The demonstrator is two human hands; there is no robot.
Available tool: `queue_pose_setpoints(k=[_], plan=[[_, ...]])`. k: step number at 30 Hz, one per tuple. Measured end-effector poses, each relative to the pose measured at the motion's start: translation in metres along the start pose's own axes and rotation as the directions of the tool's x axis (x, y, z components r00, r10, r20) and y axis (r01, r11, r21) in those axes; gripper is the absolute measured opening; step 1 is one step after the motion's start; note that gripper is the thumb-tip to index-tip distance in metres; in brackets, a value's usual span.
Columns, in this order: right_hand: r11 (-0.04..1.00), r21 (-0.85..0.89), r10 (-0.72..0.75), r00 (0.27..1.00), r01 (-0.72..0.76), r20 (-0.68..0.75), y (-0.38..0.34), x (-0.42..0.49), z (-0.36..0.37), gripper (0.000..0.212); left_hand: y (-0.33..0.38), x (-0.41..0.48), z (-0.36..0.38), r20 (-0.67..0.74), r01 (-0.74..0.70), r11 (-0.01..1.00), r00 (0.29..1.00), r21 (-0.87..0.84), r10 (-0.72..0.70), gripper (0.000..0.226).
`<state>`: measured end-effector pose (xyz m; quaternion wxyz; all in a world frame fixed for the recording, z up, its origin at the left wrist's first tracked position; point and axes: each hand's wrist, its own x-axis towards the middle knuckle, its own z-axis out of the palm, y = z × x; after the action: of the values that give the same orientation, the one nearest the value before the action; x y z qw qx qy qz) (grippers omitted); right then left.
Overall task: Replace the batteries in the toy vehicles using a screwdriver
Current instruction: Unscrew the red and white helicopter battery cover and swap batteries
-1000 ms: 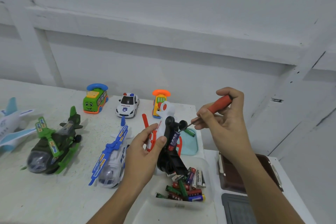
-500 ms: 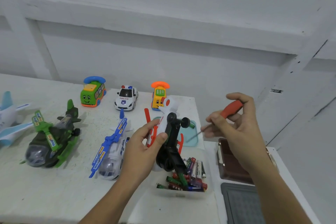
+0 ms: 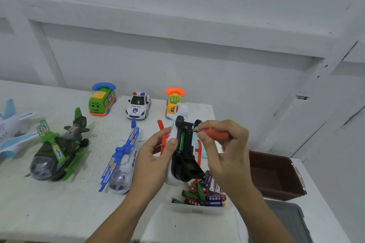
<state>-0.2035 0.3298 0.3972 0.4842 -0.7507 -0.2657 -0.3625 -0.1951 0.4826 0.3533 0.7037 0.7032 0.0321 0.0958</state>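
Your left hand point(image 3: 156, 156) grips the upturned white-and-red plastic toy helicopter point(image 3: 184, 144); your right hand point(image 3: 227, 150) pinches the orange-handled screwdriver point(image 3: 217, 134) at its open bay, with a green battery point(image 3: 182, 141) inside and the cover apparently not yet refitted.

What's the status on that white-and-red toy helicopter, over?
Left grip holds white-and-red plastic toy helicopter, underside showing. Right grip holds orange-handled screwdriver, tip at its black battery bay. Nothing blocking.

Left hand point(image 3: 156, 156): mid-frame, back toward the camera, thumb and fingers curled round a toy helicopter point(image 3: 186, 156).
Left forearm point(image 3: 118, 217): bare, rising from the bottom edge, angled right.
Right hand point(image 3: 227, 154): just beside the left, fingers curled, pinching a screwdriver point(image 3: 216, 134) by its handle.
Right forearm point(image 3: 262, 213): bare, rising from lower right.
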Motion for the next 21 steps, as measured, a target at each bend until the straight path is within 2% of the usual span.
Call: queue_pose_setpoints(k=[3, 7, 11, 17, 21], plan=[[1.0, 0.004, 0.015, 1.0, -0.015, -0.001, 0.001, 0.002, 0.001, 0.039, 0.001, 0.0, 0.0, 0.005, -0.004, 1.0, 1.0, 0.018, 0.003, 0.025], [0.993, 0.051, 0.11, 0.994, -0.108, -0.027, -0.004, 0.01, 0.001, 0.055, -0.001, 0.001, -0.001, -0.005, 0.002, 0.999, 1.0, 0.034, -0.002, 0.027], [0.963, 0.147, 0.233, 0.972, -0.228, -0.021, -0.004, 0.015, -0.001, 0.049, -0.003, 0.004, -0.002, -0.011, -0.011, 0.999, 1.0, 0.041, 0.011, 0.041], [0.925, 0.195, 0.328, 0.944, -0.326, 0.025, -0.003, 0.029, -0.011, 0.052, -0.008, 0.004, -0.005, 0.009, -0.032, 0.998, 0.999, 0.051, 0.032, 0.044], [0.899, 0.212, 0.383, 0.923, -0.382, 0.04, -0.004, 0.036, -0.019, 0.046, -0.007, 0.003, -0.004, 0.014, -0.04, 0.997, 0.999, 0.062, 0.039, 0.041]])
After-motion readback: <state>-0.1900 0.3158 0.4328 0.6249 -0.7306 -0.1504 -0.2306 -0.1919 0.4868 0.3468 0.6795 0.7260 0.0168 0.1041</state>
